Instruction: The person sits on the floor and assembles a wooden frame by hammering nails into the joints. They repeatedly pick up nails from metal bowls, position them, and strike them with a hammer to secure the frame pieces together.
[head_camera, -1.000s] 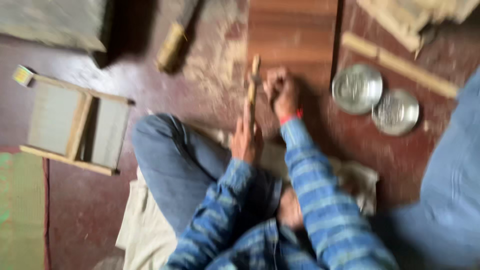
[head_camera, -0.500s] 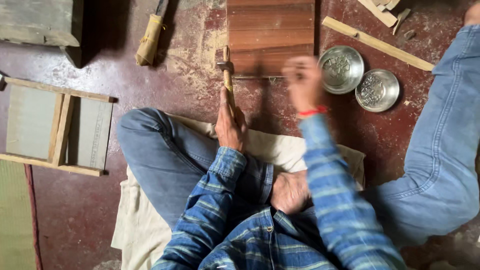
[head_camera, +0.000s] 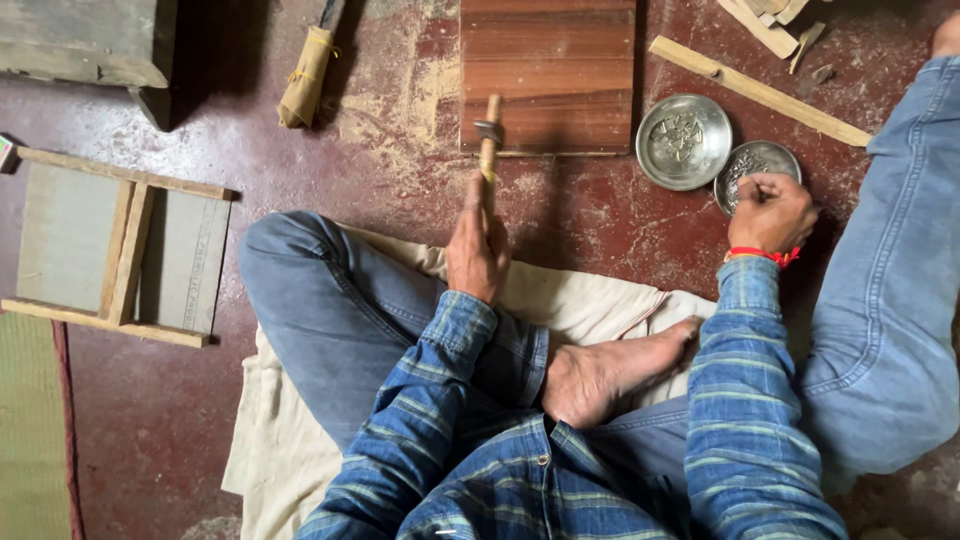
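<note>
My left hand (head_camera: 475, 245) grips the wooden handle of a small hammer (head_camera: 488, 135), whose metal head rests over the near edge of a brown wooden board (head_camera: 548, 60). My right hand (head_camera: 771, 212) reaches into the smaller of two round metal bowls (head_camera: 745, 163), fingers curled over its contents. The larger metal bowl (head_camera: 685, 141) sits just left of it and holds small metal bits. A red thread circles my right wrist. I sit cross-legged on a cream cloth (head_camera: 290, 440), in blue jeans and a blue checked shirt.
A wooden frame with grey panels (head_camera: 115, 245) lies at left on the red floor. A wrapped tool handle (head_camera: 307, 75) lies at the top, near sawdust. A thin wooden strip (head_camera: 755, 88) and offcuts (head_camera: 770, 20) lie at top right. A grey box (head_camera: 85, 40) sits top left.
My right hand moved from the board's edge rightward to the small metal bowl. The left hand keeps the hammer pointed at the board.
</note>
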